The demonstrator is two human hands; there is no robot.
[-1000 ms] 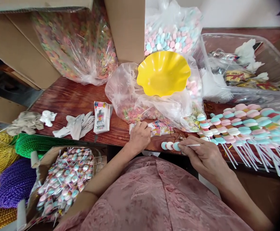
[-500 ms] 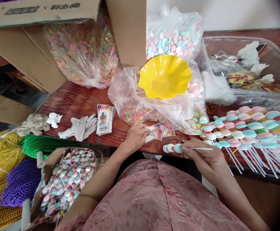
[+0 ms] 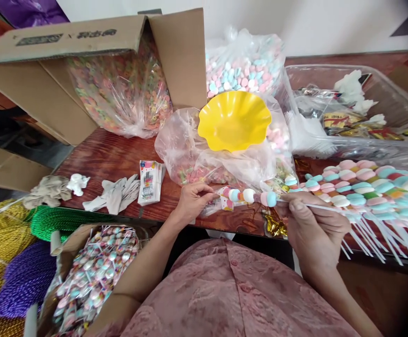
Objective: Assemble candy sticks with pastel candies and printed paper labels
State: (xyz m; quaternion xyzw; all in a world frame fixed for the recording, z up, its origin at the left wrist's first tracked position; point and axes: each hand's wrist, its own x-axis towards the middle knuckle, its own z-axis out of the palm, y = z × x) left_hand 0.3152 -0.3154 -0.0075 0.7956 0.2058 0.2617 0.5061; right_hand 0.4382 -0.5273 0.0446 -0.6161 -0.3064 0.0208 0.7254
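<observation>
My right hand [image 3: 312,231] grips the white stick of a candy skewer [image 3: 249,195], held nearly level. Blue, white and pink marshmallow discs with colourful pieces between them are threaded on it. The skewer's left end lies at a small printed plastic bag [image 3: 221,202]; I cannot tell whether it is inside. My left hand [image 3: 193,203] pinches that bag's left edge between thumb and fingers. To the right of my right hand lies a pile of similar skewers [image 3: 361,182], their white sticks pointing to the front edge.
A yellow wavy bowl [image 3: 235,121] rests on plastic bags of candy. Printed packets [image 3: 150,183] and gloves [image 3: 114,194] lie left. A clear bin [image 3: 347,139] stands back right. Gold twist ties [image 3: 276,225] lie at the front edge. Below left is a box of wrapped skewers [image 3: 97,271].
My right hand has raised the skewer, bringing its marshmallow end over to the bag at my left hand. My left hand has stayed near the same place. The view has shifted slightly.
</observation>
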